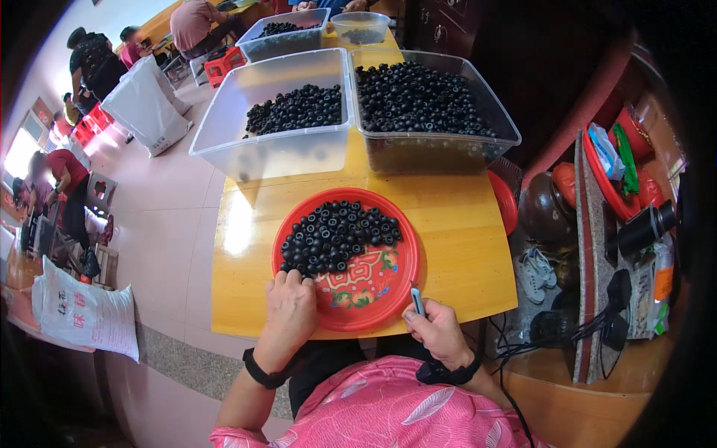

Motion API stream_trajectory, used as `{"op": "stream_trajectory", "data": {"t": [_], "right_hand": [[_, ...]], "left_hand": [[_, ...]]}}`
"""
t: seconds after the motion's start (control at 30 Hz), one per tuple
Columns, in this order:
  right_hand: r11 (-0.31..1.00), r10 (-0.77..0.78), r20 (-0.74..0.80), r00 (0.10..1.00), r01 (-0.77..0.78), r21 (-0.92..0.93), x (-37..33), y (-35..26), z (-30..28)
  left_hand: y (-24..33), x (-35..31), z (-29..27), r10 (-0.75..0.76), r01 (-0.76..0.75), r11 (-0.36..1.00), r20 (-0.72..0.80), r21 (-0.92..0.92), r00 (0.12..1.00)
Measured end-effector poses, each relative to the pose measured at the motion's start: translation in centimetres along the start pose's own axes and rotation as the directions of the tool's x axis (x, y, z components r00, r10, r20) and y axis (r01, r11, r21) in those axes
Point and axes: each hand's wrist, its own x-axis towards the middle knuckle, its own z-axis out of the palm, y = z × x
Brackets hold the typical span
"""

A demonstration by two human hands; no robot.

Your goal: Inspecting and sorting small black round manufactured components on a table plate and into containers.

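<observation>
A round red tray with a printed floral pattern lies on the yellow table. Small black hollow round pieces are heaped over its far and left part, many with a hole facing up. My left hand is at the tray's near left rim, its fingers curled against the edge of the heap; what they pinch, if anything, is hidden. Beside the near right rim, my right hand grips a slim craft knife with a pale blue-grey handle, its thin blade pointing up and away from me.
Two clear plastic bins of black pieces stand across the table. Beyond them are another bin and a round tub. White sacks stand left. Shelves with shoes and cables are right. Other people work behind.
</observation>
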Motion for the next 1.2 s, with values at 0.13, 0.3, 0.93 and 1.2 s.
{"op": "stream_trajectory", "data": {"t": [0.13,0.3,0.93,1.2], "right_hand": [[0.999,-0.048,-0.008,0.999,0.048,-0.022,0.2,0.3,0.0],[0.999,-0.040,-0.001,0.999,0.040,-0.002,0.1,-0.3,0.1],[0.523,-0.581,0.250,0.775,0.590,-0.615,-0.6,-2.8,3.7],[0.381,-0.616,0.331,0.714,0.639,-0.669,-0.6,-3.0,4.4]], "left_hand": [[1.0,0.4,-0.9,0.025,-0.026,0.965,-0.007,-0.261,1.000],[2.4,-0.4,-0.2,-0.051,0.294,0.140,0.290,-0.945,0.956],[3.9,-3.1,1.5,0.101,0.254,-0.862,0.343,-0.438,0.934],[4.1,-3.3,1.6,0.084,0.250,-0.841,0.340,-0.480,0.937]]}}
